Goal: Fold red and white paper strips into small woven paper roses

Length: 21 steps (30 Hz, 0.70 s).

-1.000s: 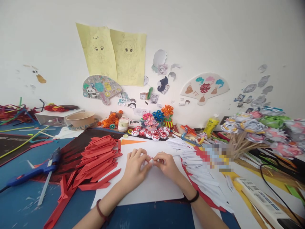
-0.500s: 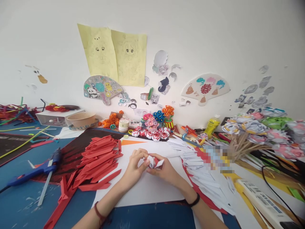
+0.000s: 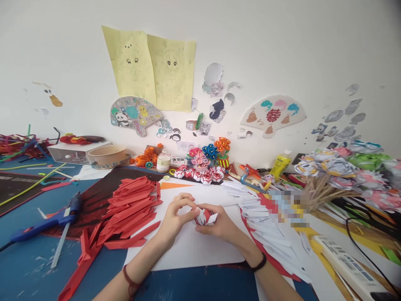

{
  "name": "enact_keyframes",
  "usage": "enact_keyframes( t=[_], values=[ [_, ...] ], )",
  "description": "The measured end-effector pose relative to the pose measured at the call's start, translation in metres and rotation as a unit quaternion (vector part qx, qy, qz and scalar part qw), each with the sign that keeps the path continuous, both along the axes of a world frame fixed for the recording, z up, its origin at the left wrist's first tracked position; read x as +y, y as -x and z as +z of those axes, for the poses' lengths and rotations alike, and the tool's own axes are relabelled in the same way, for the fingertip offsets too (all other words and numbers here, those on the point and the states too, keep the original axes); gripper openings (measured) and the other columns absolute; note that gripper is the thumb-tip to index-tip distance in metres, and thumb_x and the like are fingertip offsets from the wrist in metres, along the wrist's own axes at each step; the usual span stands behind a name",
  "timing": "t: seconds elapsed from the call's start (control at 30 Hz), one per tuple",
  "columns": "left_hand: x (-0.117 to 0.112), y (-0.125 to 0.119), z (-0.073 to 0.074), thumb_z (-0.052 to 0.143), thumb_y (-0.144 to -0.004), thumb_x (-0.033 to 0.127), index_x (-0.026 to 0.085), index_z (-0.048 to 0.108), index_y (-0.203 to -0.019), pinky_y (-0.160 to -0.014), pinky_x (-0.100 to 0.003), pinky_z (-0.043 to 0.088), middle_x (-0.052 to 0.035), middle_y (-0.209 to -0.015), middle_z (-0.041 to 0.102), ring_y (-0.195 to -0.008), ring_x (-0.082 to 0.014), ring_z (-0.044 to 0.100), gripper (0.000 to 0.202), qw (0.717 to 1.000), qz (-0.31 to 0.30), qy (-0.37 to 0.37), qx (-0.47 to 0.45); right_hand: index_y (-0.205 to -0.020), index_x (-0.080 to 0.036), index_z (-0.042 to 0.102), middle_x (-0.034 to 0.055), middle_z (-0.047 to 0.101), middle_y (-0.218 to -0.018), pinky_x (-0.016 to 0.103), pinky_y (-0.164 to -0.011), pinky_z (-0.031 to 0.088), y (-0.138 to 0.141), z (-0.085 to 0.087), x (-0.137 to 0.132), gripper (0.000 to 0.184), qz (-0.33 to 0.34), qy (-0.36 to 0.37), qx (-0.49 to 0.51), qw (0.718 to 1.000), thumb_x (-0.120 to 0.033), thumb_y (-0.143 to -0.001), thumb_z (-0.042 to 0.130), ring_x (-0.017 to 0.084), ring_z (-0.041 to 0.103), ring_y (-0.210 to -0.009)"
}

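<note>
Both hands meet over a white sheet (image 3: 194,251) at the table's centre. My left hand (image 3: 173,219) and my right hand (image 3: 219,223) together pinch a small folded red-and-white paper piece (image 3: 205,217), held just above the sheet. A heap of folded red paper strips (image 3: 131,209) lies to the left of my left hand. Folded white paper strips (image 3: 269,234) are spread to the right of my right hand. A row of small finished red-and-white paper flowers (image 3: 200,175) stands behind the sheet.
A blue glue gun (image 3: 46,221) lies at the left. A bowl (image 3: 106,154) and a white box (image 3: 72,152) stand at the back left. Paper flowers on sticks (image 3: 341,171) fill the right side, a yellow glue bottle (image 3: 280,166) behind, a white power strip (image 3: 347,267) in front.
The paper piece between my fingers has been turned and now shows its red-and-white folds. My hands have closed in around it and shifted slightly right.
</note>
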<state>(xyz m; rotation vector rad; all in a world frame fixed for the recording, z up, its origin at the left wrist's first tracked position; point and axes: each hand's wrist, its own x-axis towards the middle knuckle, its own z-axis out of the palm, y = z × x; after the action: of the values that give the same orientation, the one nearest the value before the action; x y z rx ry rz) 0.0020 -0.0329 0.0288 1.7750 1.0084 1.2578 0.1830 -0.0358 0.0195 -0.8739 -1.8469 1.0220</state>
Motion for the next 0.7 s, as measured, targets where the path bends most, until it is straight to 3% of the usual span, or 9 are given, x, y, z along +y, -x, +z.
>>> enact_keyframes(
  t=[0.17, 0.4, 0.57, 0.7],
  values=[
    [0.0011, 0.0019, 0.0025, 0.068, -0.077, 0.034, 0.02, 0.068, -0.072, -0.088, -0.039, 0.042, -0.0056, -0.103, 0.056, -0.105, -0.0253, 0.054, 0.014, 0.999, -0.009, 0.036, -0.001, -0.11, -0.018, 0.067, 0.0018, 0.068, -0.088, 0.03, -0.077, 0.048, 0.0002, -0.0044, 0.0015, 0.05, -0.026, -0.026, -0.023, 0.999, -0.035, -0.066, 0.081, 0.018, 0.061, -0.079],
    [-0.0003, 0.0013, 0.0064, 0.068, -0.075, 0.033, 0.02, 0.066, -0.07, -0.098, -0.042, 0.034, -0.0051, -0.107, 0.056, -0.111, -0.0277, 0.05, 0.014, 0.997, -0.02, 0.074, -0.015, -0.112, -0.019, 0.067, 0.0024, 0.069, -0.094, 0.031, -0.082, 0.047, -0.0015, -0.0049, 0.0029, 0.051, -0.018, -0.036, -0.026, 0.999, -0.036, -0.066, 0.082, 0.021, 0.062, -0.089],
    [0.0017, 0.0017, 0.0038, 0.068, -0.076, 0.03, 0.021, 0.066, -0.071, -0.099, -0.043, 0.032, -0.0041, -0.105, 0.056, -0.109, -0.0255, 0.051, 0.011, 1.0, -0.002, 0.011, 0.022, -0.111, -0.02, 0.066, 0.0024, 0.069, -0.098, 0.031, -0.083, 0.048, -0.0014, -0.004, 0.0015, 0.048, -0.005, -0.055, -0.016, 0.998, -0.035, -0.068, 0.08, 0.02, 0.063, -0.089],
    [0.0043, 0.0062, 0.0053, 0.064, -0.082, 0.029, 0.022, 0.065, -0.077, -0.095, -0.042, 0.033, -0.0036, -0.099, 0.06, -0.102, -0.0233, 0.053, 0.009, 0.993, 0.036, -0.081, 0.077, -0.113, -0.021, 0.064, 0.0028, 0.069, -0.103, 0.031, -0.084, 0.049, -0.0014, -0.008, 0.0041, 0.047, -0.037, -0.077, -0.028, 0.996, -0.032, -0.069, 0.079, 0.02, 0.064, -0.091]
  ],
)
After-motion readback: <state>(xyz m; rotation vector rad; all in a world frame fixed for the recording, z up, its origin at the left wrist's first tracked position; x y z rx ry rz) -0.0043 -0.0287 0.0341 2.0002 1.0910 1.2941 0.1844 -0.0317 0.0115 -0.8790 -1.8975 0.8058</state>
